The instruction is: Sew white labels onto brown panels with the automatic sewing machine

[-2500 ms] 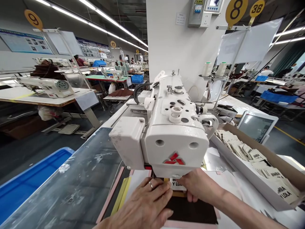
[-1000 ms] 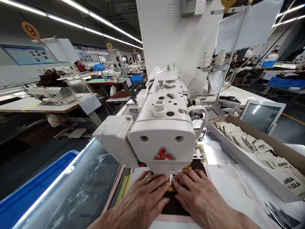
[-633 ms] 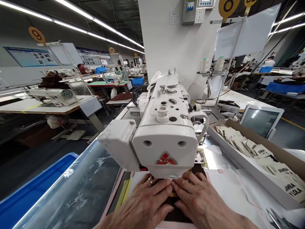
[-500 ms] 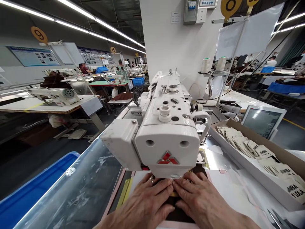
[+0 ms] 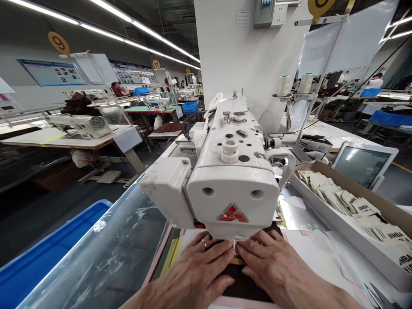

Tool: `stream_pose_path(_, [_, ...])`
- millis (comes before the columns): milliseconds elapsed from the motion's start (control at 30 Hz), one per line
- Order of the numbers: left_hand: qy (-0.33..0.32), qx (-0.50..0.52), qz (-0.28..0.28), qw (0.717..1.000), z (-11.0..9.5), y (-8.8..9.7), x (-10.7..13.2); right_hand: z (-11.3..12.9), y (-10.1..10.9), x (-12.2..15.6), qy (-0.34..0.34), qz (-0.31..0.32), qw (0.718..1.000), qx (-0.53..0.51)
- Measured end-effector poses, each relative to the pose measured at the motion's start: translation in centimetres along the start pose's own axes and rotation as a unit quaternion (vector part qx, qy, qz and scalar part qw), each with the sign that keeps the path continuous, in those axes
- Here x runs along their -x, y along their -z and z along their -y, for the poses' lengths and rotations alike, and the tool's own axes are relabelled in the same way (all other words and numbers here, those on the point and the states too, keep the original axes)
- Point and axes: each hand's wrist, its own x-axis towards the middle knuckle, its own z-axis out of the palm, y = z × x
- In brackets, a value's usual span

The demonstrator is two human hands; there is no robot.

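Now, left hand (image 5: pixel 193 274) and right hand (image 5: pixel 273 270) pressing flat on dark brown fabric (image 5: pixel 246 285) under a white sewing machine head (image 5: pixel 231 189).
Neither grips; stitching hidden; cream labels (image 5: pixel 363 212) sit boxed.

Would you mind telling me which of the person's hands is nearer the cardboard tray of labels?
The right. The right hand lies just left of the tray, while the left hand is farther away, on the right hand's other side.

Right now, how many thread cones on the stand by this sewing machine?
2. One thread cone and, just right of it, a second, both upright on the stand right of the sewing machine head. Neither looks hidden.
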Motion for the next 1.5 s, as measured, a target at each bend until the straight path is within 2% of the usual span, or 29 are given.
stream_pose_path(233, [-0.016,-0.002,-0.014,1.000,0.8,0.4,1.4,0.0,-0.6,0.3,0.011,-0.051,0.998,0.025])
stream_pose_path(367, [-0.016,0.008,-0.034,0.999,1.0,0.5,1.3,0.0,-0.8,0.3,0.011,-0.051,0.998,0.037])
stream_pose_path(533, [-0.013,0.014,-0.041,0.999,0.8,0.7,1.1,0.0,-1.4,0.3,0.017,-0.091,0.994,0.062])
stream_pose_path(1033, [-0.005,0.035,-0.029,0.999,0.5,1.3,1.0,0.2,-1.0,0.3,0.013,-0.051,0.997,0.053])
stream_pose_path(1300, [-0.011,0.046,-0.037,0.998,0.2,1.5,0.9,0.3,-0.9,0.4,0.017,-0.074,0.996,0.050])
stream_pose_path(1500, [0.003,0.026,-0.020,0.999,0.4,1.4,0.7,-0.1,-0.9,0.0,0.007,-0.085,0.996,0.032])
